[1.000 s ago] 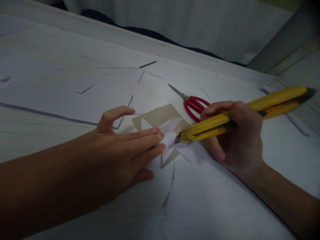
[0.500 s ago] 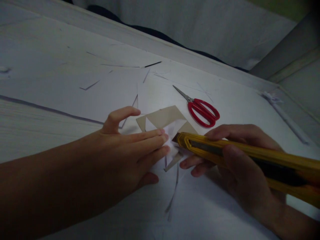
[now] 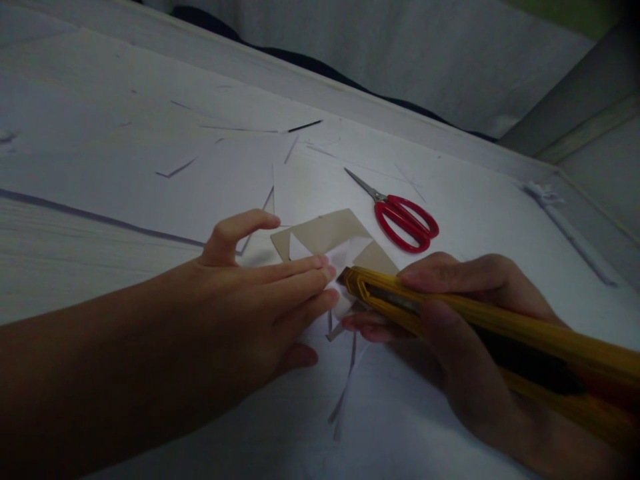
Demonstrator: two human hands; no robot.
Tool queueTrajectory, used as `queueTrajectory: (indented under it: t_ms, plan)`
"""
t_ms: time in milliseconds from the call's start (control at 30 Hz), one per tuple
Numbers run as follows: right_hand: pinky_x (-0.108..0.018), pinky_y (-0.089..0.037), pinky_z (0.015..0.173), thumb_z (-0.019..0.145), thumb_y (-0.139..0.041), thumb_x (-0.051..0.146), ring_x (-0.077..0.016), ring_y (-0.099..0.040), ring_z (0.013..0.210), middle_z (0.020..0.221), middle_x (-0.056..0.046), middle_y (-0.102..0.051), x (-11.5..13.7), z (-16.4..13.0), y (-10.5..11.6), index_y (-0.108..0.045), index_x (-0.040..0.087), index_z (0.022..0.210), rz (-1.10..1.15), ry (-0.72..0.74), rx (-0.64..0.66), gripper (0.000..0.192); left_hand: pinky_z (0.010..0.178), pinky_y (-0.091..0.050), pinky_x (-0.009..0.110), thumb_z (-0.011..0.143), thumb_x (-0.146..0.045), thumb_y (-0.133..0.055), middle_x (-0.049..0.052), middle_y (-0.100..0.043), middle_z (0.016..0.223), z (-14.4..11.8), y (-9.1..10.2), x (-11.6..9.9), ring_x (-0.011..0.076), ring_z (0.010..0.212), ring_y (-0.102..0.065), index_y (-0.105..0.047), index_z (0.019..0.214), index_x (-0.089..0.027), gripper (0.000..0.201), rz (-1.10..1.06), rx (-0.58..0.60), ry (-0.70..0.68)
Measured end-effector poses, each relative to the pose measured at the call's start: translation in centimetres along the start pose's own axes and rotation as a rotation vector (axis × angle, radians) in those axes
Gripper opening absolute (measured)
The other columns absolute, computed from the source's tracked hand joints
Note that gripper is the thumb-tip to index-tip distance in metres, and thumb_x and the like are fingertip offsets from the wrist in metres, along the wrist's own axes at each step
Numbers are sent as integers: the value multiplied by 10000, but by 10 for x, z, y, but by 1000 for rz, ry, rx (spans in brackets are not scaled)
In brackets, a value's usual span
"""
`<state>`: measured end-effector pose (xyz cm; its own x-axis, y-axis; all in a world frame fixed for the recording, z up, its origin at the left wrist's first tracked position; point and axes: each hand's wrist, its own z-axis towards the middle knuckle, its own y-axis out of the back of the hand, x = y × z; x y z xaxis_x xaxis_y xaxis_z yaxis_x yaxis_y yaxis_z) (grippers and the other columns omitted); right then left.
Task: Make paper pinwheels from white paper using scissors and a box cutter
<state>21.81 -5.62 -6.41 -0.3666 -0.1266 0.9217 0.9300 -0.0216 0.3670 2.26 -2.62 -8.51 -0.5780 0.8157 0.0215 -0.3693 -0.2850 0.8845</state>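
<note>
White table (image 3: pixel 100 153), scored with old cuts. Left hand (image 3: pixel 250 300) lies flat, 4 fingers spread, pinning the tan-and-white paper piece (image 3: pixel 325 237). Right hand (image 3: pixel 465 313) is closed around the yellow utility knife (image 3: pixel 450 313), its tip at the paper, almost touching the left fingertips (image 3: pixel 327 273). Risk: a slip toward them nicks skin; loose pinning tears paper. Red scissors (image 3: pixel 405 217) lie apart.
</note>
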Motion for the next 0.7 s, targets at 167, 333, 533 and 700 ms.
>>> queueTrajectory:
  t_ms: [167,333,533,700]
  plan:
    - [-272,-540,401,728,-520,334,-199,-618,554,680,-28,-634,2,3,-1,-496,374,781,-26,37,-21,70,1036,-45,371,786,-274,-368,-31,-587,1010,0,-1,0,174,967,-492,-547,944,-264,239,-1,3,21]
    - [-259,-518,381,732,-509,209,-180,-604,489,602,-42,-623,4,8,-4,-525,290,799,-28,158,-41,107,1021,-47,380,794,-290,-361,-23,-581,1018,-1,0,1,162,966,-481,-562,919,-245,241,10,16,3]
    - [-240,-441,332,679,-498,100,-121,-536,409,708,-29,-609,4,4,-6,-503,248,761,-134,329,-23,170,1014,-66,374,795,-310,-380,-36,-586,1010,0,1,-1,162,990,-464,-568,944,-235,251,-1,13,18]
    - [-183,-402,325,637,-562,100,-90,-520,423,625,-1,-593,-2,3,1,-514,189,832,-460,616,-42,220,1020,-67,359,800,-304,-374,-21,-589,1016,2,2,-2,146,967,-484,-565,941,-219,252,7,8,21]
